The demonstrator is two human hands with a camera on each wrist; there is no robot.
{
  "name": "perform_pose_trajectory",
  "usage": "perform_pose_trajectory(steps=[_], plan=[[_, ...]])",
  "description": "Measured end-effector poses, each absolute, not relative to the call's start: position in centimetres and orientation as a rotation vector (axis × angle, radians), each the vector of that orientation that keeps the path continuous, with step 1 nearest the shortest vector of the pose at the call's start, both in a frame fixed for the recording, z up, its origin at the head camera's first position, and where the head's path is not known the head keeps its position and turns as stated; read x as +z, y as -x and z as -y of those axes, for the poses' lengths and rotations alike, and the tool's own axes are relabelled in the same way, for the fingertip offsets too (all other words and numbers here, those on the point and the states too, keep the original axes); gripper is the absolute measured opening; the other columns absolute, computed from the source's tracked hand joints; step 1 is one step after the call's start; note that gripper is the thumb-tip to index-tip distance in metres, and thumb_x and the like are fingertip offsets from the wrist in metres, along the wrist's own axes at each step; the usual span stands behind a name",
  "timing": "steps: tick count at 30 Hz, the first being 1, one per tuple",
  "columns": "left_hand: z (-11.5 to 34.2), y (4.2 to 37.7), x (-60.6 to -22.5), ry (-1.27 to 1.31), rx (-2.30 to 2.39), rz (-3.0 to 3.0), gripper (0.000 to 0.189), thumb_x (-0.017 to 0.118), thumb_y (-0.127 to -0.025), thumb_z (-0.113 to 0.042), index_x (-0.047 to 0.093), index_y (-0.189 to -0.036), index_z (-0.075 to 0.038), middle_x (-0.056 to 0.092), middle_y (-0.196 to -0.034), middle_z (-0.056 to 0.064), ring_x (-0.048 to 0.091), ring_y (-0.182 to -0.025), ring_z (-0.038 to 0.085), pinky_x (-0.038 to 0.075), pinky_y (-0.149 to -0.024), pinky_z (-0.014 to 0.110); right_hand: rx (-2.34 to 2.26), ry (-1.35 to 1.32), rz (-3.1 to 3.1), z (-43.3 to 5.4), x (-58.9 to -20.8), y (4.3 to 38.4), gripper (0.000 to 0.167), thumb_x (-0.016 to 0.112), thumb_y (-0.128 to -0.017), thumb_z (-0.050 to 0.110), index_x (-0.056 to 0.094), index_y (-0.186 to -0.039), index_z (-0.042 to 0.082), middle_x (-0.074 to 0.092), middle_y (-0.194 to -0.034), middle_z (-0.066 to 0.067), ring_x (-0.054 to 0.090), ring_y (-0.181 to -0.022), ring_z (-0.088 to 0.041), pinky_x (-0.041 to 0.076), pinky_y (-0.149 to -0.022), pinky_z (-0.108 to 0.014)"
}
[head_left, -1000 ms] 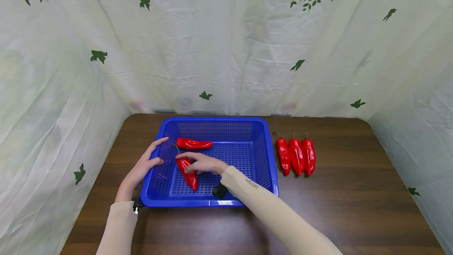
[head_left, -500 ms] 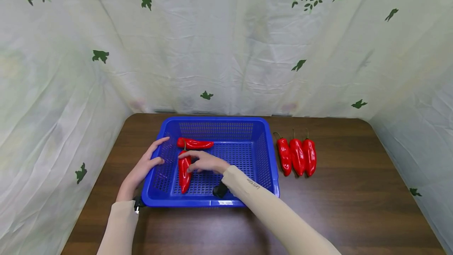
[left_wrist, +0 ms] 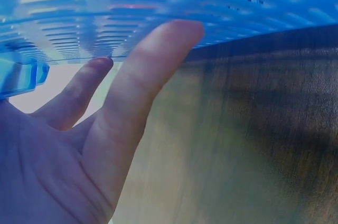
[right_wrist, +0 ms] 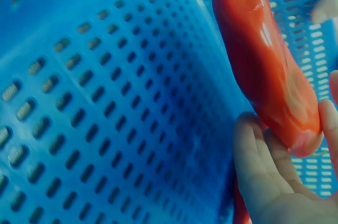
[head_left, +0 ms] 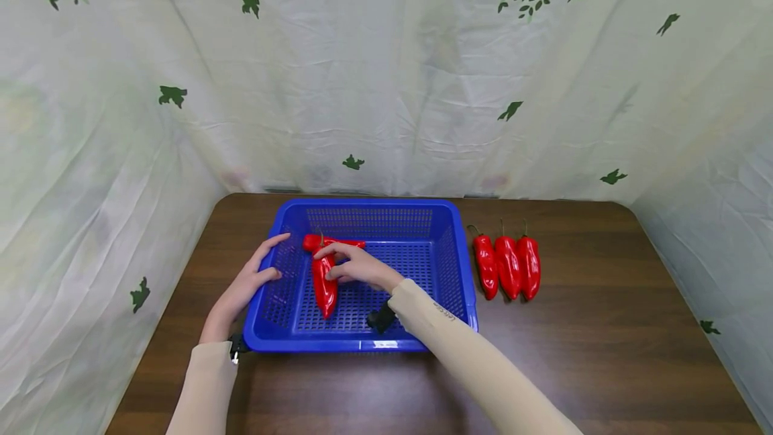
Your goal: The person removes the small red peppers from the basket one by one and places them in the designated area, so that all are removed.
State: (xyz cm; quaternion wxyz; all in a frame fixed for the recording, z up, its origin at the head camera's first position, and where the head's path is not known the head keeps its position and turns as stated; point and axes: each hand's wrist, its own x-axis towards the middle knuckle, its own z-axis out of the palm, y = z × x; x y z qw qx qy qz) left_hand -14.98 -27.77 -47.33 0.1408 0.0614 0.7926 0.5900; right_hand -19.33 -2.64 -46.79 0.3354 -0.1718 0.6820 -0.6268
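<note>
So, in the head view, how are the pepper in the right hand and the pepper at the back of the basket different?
The right hand grips the held pepper; the back pepper is not gripped.
The held pepper points roughly front to back, while the back pepper lies crosswise.
The held pepper partly covers the back pepper.
Both are red and glossy, within the blue basket.

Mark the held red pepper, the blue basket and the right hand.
Held red pepper [head_left: 325, 287], head view: middle of its body.
Blue basket [head_left: 302, 345], head view: its near rim.
Right hand [head_left: 360, 268], head view: back of the hand.
</note>
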Motion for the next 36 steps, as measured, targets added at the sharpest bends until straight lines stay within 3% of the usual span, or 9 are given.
perform_pose_trajectory(steps=[15,25,36], plan=[[27.7,14.8,-47.2,-0.181,1.689,-2.293,0.066,0.045,-0.092,-0.005,0.024,-0.151,-0.025,0.006,-0.156,0.016,0.028,-0.128,0.048,0.042,-0.09,0.053,-1.793,0.364,-1.751,-0.7,-45.3,20.0,0.044,0.06,-0.083,-0.006,0.054,-0.126,0.003,0.049,-0.113,-0.016,0.058,-0.094,-0.025,0.054,-0.078,-0.041],[27.5,14.4,-46.9,-0.149,1.665,-2.3,0.067,0.046,-0.092,-0.008,0.022,-0.151,-0.028,0.003,-0.157,0.014,0.02,-0.133,0.048,0.031,-0.095,0.068,-1.847,0.341,-1.802,-3.2,-44.8,20.4,0.045,0.058,-0.083,-0.007,0.055,-0.126,0.007,0.05,-0.125,-0.017,0.058,-0.1,-0.029,0.054,-0.077,-0.041],[27.6,14.3,-47.0,-0.162,1.688,-2.28,0.066,0.045,-0.094,-0.009,0.021,-0.152,-0.028,0.003,-0.157,0.015,0.023,-0.131,0.05,0.037,-0.09,0.067,-1.854,0.386,-1.87,-5.5,-43.6,20.4,0.043,0.058,-0.085,-0.004,0.054,-0.126,0.005,0.049,-0.122,-0.019,0.059,-0.098,-0.031,0.052,-0.081,-0.045]])
